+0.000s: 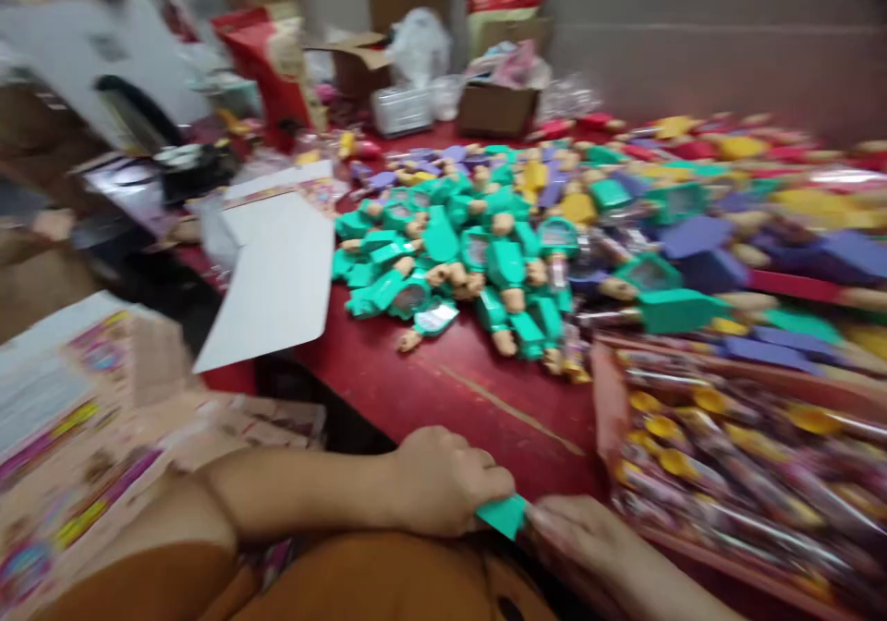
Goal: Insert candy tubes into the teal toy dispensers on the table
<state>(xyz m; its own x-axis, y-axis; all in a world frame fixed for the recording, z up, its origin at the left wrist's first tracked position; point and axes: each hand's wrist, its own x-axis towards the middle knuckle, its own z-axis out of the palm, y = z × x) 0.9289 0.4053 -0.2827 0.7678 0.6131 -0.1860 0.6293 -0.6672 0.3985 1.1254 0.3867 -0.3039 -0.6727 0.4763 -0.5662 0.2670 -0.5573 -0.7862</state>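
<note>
My left hand is closed in a fist at the near edge of the red table, gripping one end of a small green toy piece. My right hand meets it from the right, fingers curled on the other end of the same piece; motion blurs it. A heap of green toy pieces with tan knobs lies on the table ahead of my hands.
Purple, yellow and red toy pieces spread over the right of the table. A tray of wrapped items sits at the right. White card sheets lie left. Printed flat cartons are at my left. Cardboard boxes stand at the back.
</note>
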